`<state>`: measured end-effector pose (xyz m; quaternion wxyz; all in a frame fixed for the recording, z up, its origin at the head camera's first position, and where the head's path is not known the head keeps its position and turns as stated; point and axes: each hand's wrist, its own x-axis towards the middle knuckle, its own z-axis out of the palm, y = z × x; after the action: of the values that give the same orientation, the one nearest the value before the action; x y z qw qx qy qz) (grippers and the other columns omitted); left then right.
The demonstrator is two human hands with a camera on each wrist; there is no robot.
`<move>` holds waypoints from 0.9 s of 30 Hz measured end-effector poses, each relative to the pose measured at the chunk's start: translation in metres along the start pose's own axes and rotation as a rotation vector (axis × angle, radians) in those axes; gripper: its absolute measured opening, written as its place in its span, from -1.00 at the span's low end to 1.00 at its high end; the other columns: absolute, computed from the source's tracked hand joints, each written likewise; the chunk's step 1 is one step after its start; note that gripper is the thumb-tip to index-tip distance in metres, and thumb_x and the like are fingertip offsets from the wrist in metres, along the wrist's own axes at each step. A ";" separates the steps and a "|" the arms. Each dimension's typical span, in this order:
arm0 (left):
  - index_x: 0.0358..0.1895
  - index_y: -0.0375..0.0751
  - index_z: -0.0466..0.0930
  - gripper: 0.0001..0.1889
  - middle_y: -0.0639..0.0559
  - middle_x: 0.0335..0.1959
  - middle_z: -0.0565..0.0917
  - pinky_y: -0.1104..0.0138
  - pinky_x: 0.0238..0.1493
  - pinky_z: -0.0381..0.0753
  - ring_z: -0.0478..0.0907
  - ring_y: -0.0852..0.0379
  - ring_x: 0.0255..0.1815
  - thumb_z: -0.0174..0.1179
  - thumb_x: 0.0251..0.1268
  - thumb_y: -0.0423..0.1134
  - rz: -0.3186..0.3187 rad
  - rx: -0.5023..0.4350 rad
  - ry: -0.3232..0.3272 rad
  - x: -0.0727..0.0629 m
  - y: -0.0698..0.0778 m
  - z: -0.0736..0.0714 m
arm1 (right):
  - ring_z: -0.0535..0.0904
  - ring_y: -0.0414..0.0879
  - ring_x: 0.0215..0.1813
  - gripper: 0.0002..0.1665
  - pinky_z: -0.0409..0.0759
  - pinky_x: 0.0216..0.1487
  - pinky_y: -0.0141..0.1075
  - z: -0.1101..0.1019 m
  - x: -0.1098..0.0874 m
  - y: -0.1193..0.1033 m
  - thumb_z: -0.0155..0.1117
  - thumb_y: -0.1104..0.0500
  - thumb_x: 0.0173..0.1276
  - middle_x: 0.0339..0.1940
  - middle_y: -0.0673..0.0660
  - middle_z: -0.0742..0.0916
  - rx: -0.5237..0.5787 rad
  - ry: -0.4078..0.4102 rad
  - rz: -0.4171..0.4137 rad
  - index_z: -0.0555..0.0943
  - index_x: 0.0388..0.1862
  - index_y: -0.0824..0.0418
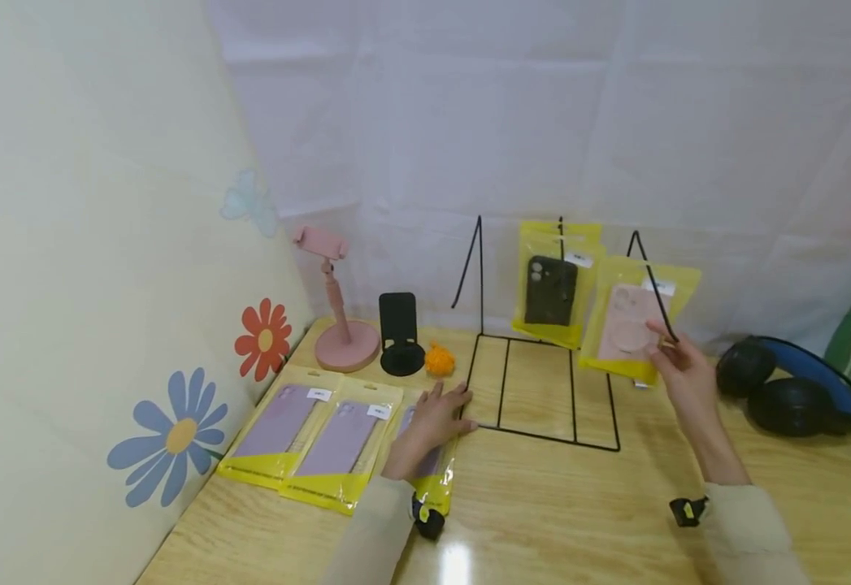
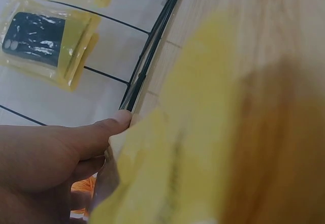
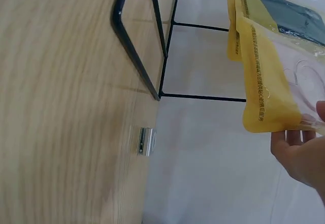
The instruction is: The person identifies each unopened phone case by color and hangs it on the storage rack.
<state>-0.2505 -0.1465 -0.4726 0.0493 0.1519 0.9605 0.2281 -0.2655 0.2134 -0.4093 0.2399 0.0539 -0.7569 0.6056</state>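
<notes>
My right hand (image 1: 681,372) pinches the lower right edge of a yellow-trimmed clear packet (image 1: 596,333) with a pink phone case (image 1: 624,318) inside. The rack's right hook crosses in front of this packet; I cannot tell whether its hole is threaded. On the middle hook hangs a packet with a black phone case (image 1: 551,290). My left hand (image 1: 431,424) holds the front left corner of the black wire rack (image 1: 574,398), thumb against the wire in the left wrist view. Beneath that hand lies a purple-case packet (image 1: 436,490), partly covered.
Two more purple-case packets (image 1: 340,439) lie at the left. Behind them stand a pink phone stand (image 1: 348,345), a black phone stand (image 1: 398,325) and a small orange object (image 1: 439,360). Headphones (image 1: 791,405) lie at the right. The rack's left hook (image 1: 466,264) holds no packet.
</notes>
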 end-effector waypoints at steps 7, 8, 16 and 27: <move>0.35 -0.19 0.41 -0.39 -0.11 0.43 0.30 -0.21 0.38 -0.03 0.02 -0.33 0.47 0.24 0.28 -0.02 -0.006 0.011 0.006 0.000 0.001 0.000 | 0.51 -0.25 -0.10 -0.59 0.47 -0.11 -0.58 0.013 0.015 0.000 0.18 0.43 0.35 0.01 -0.11 0.63 0.109 0.070 0.014 0.59 0.17 0.28; 0.35 -0.19 0.41 -0.39 -0.11 0.43 0.30 -0.21 0.38 -0.03 0.01 -0.34 0.47 0.24 0.28 -0.02 -0.003 0.011 0.005 0.001 0.001 0.000 | 0.51 -0.24 -0.11 -0.59 0.47 -0.12 -0.58 0.014 0.016 0.000 0.19 0.42 0.35 0.01 -0.11 0.63 0.107 0.077 0.018 0.60 0.17 0.27; 0.36 -0.20 0.40 -0.37 -0.10 0.44 0.29 -0.21 0.38 -0.03 -0.01 -0.35 0.47 0.26 0.26 -0.02 0.001 0.007 0.000 0.000 0.001 -0.001 | 0.52 -0.24 -0.19 -0.60 0.47 -0.25 -0.58 0.017 0.026 0.000 0.20 0.40 0.35 -0.04 -0.14 0.61 0.099 0.071 0.033 0.61 0.16 0.22; 0.36 -0.17 0.40 -0.37 -0.08 0.44 0.28 -0.18 0.40 -0.04 0.00 -0.32 0.48 0.25 0.27 -0.01 -0.006 0.012 0.002 0.001 -0.002 0.001 | 0.46 -0.22 -0.11 -0.61 0.46 -0.19 -0.59 0.015 0.028 0.002 0.16 0.41 0.37 -0.16 -0.05 0.58 0.136 0.055 0.067 0.60 0.16 0.27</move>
<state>-0.2522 -0.1471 -0.4746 0.0480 0.1490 0.9623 0.2224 -0.2956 0.2054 -0.4018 0.2360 0.0279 -0.7086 0.6644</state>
